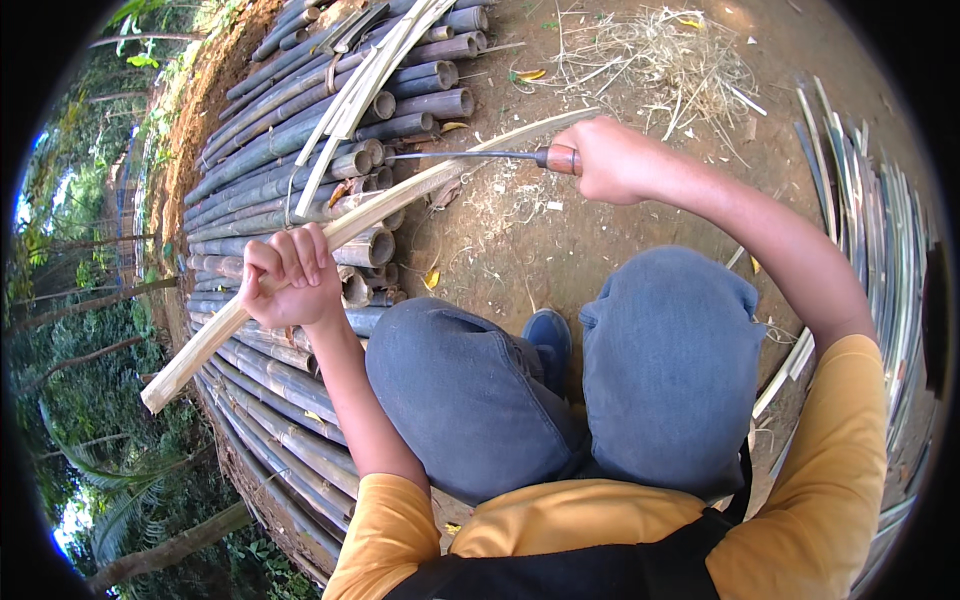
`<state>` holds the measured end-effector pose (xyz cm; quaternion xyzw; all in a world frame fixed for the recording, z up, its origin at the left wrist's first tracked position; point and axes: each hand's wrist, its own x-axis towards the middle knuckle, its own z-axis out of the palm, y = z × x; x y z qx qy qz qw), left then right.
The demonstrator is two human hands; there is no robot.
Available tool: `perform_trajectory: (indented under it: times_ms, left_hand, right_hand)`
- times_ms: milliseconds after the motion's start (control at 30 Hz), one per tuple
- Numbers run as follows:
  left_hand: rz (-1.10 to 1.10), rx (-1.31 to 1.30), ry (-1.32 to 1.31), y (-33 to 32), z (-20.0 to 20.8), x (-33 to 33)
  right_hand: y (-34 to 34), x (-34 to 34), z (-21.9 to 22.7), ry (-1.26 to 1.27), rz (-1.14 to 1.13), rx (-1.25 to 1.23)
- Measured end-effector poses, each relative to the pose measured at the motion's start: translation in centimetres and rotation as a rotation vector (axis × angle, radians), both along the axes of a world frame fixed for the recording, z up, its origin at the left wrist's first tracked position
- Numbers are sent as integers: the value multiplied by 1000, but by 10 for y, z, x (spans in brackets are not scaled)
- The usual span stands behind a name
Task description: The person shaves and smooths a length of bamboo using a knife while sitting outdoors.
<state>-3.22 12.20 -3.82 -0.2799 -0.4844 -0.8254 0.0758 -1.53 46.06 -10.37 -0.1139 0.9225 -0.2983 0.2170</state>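
Note:
My left hand (292, 275) is closed around a long pale split-bamboo strip (400, 200). The strip slants from its blunt end at the lower left up to a thinner far end beside my right hand (618, 160). That hand grips a knife (470, 155) by its brown wooden handle. Its long, narrow blade points left and crosses the strip near the middle; whether the edge touches the wood I cannot tell.
Dark bamboo poles (290, 205) lie stacked on the left, with pale split strips (375, 75) on top. Shavings (660, 60) are heaped at the far right on bare soil. Thin strips (870, 210) lie along the right side. My bent knees (670, 360) are in front; foliage (100, 400) borders the left.

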Motion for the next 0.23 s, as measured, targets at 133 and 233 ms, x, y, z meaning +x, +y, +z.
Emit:
perform_trajectory:
  times_ms: [133,233]
  left_hand:
    - [-8,-20,12,2,-2,1]
    - [-9,-24,21,3,0,-3]
  right_hand:
    - [7,-4,-22,-30,-96,19]
    - [13,-17,-19,-30,-29,142]
